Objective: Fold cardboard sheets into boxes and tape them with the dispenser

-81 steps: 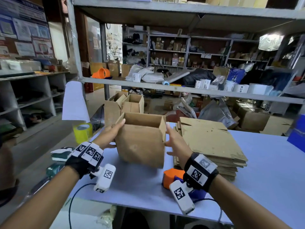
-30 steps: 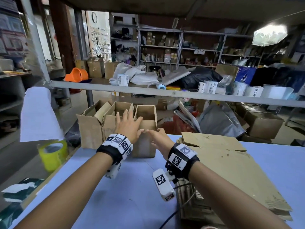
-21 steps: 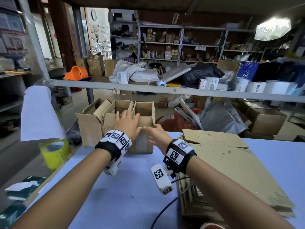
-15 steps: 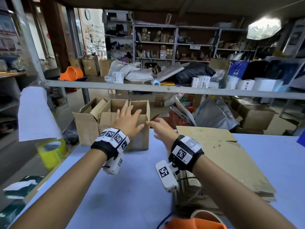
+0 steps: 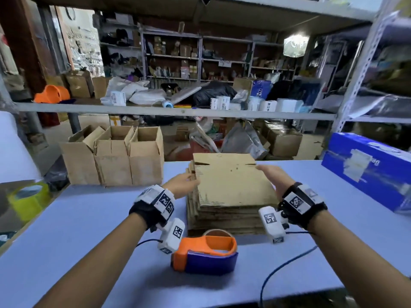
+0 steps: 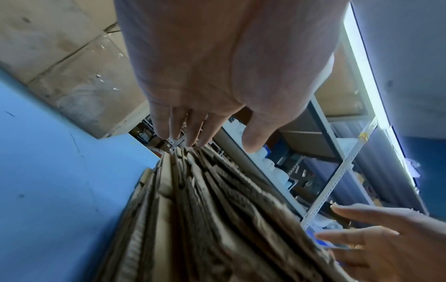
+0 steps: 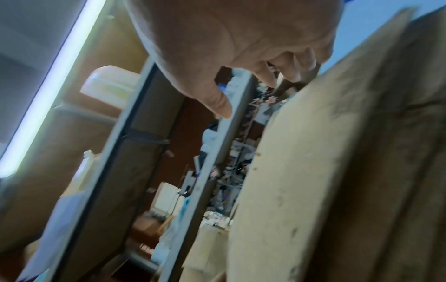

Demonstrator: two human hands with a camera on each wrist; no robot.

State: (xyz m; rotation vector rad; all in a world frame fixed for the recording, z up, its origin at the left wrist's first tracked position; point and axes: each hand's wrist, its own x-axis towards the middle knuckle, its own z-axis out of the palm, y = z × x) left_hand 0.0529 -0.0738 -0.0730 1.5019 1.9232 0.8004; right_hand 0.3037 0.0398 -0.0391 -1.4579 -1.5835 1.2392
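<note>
A stack of flat cardboard sheets (image 5: pixel 231 192) lies in the middle of the blue table (image 5: pixel 89 230). My left hand (image 5: pixel 184 182) is open, its straight fingers touching the stack's left edge; the left wrist view shows these fingertips (image 6: pixel 190 141) against the sheets' edges (image 6: pixel 205 219). My right hand (image 5: pixel 266 173) hovers open at the top sheet's right edge, fingers loosely bent near the cardboard (image 7: pixel 325 171). The orange and blue tape dispenser (image 5: pixel 204 254) sits in front of the stack, between my wrists. Three folded boxes (image 5: pixel 113 161) stand in a row at the back left.
A long blue carton (image 5: pixel 367 172) lies on the table's right side. A yellow-green tape roll (image 5: pixel 29 198) sits off the left edge. A grey shelf rail (image 5: pixel 178 110) crosses above the table's far edge, with cluttered storage shelves behind.
Both hands have left the third folded box in the back-left row and moved right and nearer, onto the flat stack. The view has dropped, and the dispenser now shows.
</note>
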